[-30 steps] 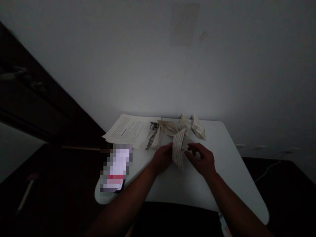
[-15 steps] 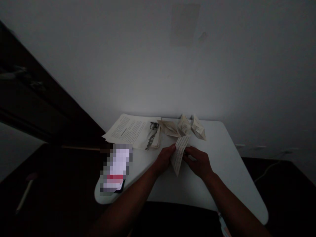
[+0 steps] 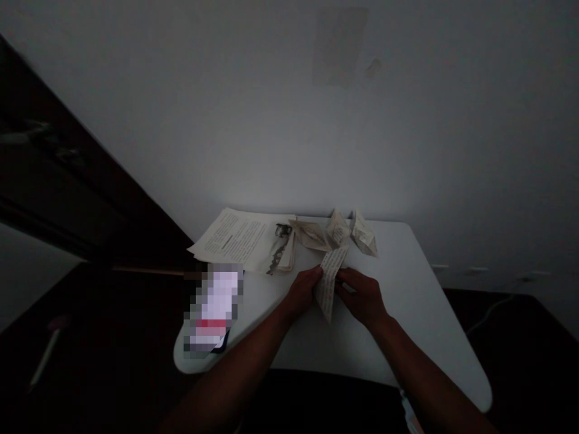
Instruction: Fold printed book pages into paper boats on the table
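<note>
A folded piece of printed paper is held up over the near middle of the table, its lower end coming to a point. My left hand pinches its left edge, thumb on the face towards me. On the other side my right hand is closed at the paper's right edge, with some fingertips hidden behind it. Just beyond the hands stand folded paper boats: one lying at the left, a paper boat in the middle and a paper boat at the right.
A stack of printed sheets lies at the table's back left. A phone with a blurred-out screen rests near the left edge of the white table. The wall rises right behind; a dark door stands at left.
The folded paper has turned slightly between my hands, its lower point shifting a little to the right. Both hands keep their hold, and the boats, sheets and phone stay put.
</note>
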Available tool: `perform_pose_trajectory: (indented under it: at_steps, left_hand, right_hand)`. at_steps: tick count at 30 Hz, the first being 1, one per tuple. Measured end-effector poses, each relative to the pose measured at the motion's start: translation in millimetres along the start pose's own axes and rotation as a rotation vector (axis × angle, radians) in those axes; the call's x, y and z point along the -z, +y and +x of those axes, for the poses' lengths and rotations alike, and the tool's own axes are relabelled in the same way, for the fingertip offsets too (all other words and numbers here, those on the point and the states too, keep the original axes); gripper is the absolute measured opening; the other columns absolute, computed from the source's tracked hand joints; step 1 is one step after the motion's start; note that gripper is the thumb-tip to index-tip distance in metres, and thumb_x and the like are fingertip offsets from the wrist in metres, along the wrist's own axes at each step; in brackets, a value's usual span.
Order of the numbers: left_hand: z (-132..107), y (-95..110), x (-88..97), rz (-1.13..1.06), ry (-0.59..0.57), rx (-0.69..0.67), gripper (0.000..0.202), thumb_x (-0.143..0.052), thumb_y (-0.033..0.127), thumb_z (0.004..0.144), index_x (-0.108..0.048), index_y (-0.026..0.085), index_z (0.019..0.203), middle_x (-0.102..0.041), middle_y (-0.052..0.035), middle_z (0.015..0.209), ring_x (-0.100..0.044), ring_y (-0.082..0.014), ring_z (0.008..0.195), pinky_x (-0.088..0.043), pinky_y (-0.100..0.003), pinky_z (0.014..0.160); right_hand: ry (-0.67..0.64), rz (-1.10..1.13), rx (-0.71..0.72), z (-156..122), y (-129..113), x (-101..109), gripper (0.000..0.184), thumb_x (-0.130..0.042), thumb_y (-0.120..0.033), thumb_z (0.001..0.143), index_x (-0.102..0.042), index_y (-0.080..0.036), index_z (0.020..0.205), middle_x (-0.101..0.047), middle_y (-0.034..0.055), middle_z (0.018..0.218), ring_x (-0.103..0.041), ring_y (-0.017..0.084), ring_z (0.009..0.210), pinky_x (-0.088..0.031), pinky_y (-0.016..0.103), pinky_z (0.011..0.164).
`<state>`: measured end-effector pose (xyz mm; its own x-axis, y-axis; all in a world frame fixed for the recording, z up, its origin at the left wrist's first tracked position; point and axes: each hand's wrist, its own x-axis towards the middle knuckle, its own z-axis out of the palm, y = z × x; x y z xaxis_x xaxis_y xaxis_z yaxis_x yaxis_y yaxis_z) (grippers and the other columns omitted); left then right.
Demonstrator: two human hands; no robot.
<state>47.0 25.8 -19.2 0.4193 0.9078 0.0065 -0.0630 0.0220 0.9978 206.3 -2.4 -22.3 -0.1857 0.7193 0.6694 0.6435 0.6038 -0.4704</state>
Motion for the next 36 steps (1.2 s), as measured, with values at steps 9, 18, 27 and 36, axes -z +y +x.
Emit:
perform_pose_trajectory:
  at_steps: [9,18,27,36]
  left_hand:
    - [2,-12,0.7,-0.030,0.035,0.070,0.040,-0.044,0.042,0.084,-0.069,0.014,0.097,-0.069,-0.0067,0.098,-0.060,-0.0232,0.095,-0.043,-0.034,0.091]
    - [2,-2,-1.6,-0.059,0.018,0.048,0.036,-0.046,0.041,0.081,-0.069,0.013,0.083,-0.070,-0.0063,0.087,-0.060,-0.0224,0.087,-0.045,-0.033,0.085]
    - [5,2,-3.0,-0.045,0.097,-0.014,0.037,-0.042,0.037,0.082,-0.067,0.011,0.075,-0.065,-0.0071,0.076,-0.055,-0.0185,0.077,-0.044,-0.027,0.069]
    - [11,-11,-5.2,-0.200,0.196,0.134,0.028,-0.052,0.038,0.076,-0.060,0.012,0.075,-0.060,-0.0036,0.071,-0.056,-0.0136,0.066,-0.045,-0.024,0.061]
  right_hand:
    - [0.025,-0.053,-0.001,0,-2,-4,0.015,-0.052,-0.019,0.082,-0.067,-0.019,0.084,-0.067,0.0035,0.070,-0.062,0.014,0.062,-0.051,0.024,0.058]
    - [0.035,-0.107,0.032,0,-2,-3,0.016,-0.050,-0.018,0.084,-0.065,-0.018,0.081,-0.066,0.0031,0.066,-0.060,0.013,0.058,-0.048,0.022,0.055]
    - [0.031,-0.098,0.061,0,-1,-1,0.015,-0.049,-0.016,0.084,-0.064,-0.018,0.088,-0.064,0.0034,0.067,-0.056,0.012,0.057,-0.047,0.023,0.056]
    - [0.045,-0.120,0.037,-6,6,1,0.020,-0.049,-0.015,0.083,-0.064,-0.019,0.097,-0.067,0.0069,0.081,-0.061,0.016,0.069,-0.051,0.028,0.062]
